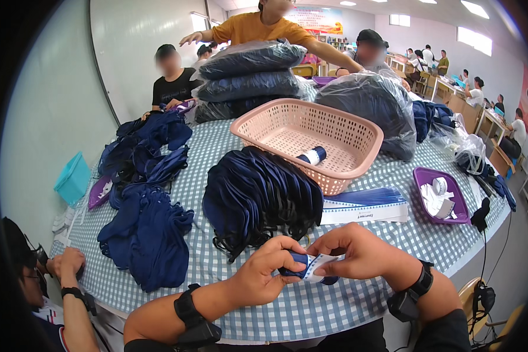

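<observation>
In front of me, near the table's front edge, my left hand [265, 271] grips a small roll of navy cloth [295, 263] between thumb and fingers. A white paper band with blue marks [314, 267] wraps around the roll, and my right hand [358, 253] pinches its loose end. Just beyond my hands lies a fanned stack of navy cloth pieces with black straps [258, 190]. Flat strips of the same white and blue paper [366, 211] rest to its right. One banded navy roll [312, 156] sits inside the pink perforated basket [358, 165].
Loose navy cloth [146, 234] heaps at the left. A purple tray [459, 217] holding white rolls and scraps stands at the right. Plastic-wrapped bundles [246, 85] and a full clear bag [369, 111] line the back. Co-workers sit and stand around the checked table.
</observation>
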The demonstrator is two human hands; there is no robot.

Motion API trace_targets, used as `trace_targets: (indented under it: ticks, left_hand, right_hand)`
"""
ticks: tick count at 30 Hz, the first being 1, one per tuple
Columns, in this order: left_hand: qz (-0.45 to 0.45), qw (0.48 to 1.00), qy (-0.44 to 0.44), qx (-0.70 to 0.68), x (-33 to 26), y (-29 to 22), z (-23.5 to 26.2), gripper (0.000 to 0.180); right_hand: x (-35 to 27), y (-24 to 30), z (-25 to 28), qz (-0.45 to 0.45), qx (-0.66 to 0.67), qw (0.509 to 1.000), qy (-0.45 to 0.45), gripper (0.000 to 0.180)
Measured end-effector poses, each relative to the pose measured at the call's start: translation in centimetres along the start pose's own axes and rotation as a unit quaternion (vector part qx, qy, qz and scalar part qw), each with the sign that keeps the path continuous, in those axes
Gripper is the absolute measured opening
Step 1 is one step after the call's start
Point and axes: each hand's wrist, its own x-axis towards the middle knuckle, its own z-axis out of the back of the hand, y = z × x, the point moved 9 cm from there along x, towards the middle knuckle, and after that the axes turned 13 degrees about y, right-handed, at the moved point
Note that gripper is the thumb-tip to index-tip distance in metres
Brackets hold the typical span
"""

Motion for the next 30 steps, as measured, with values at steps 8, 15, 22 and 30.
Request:
trace_targets:
  ticks: [8,15,22,30]
  left_hand:
    - [-0.050,0.998,0.025,-0.041,0.1,-0.8,-0.4,0.040]
    - [-0.056,0.998,0.032,0.014,0.3,-1.4,-0.3,0.036]
    - [0.029,0.999,-0.023,0.022,0.5,0.2,0.5,0.035]
    - [-0.029,0.997,-0.044,0.054,0.2,-1.5,1.0,0.024]
  right_hand:
    - [0.3,-1.3,-0.3,0.004,0.093,0.995,0.037,0.019]
    - [0.0,-0.7,0.0,0.022,0.024,0.999,-0.031,0.019]
    - [-0.8,1.5,0.3,0.057,-0.139,0.982,-0.112,0.020]
    - [-0.3,-0.4,-0.3,-0.006,0.038,0.998,-0.051,0.023]
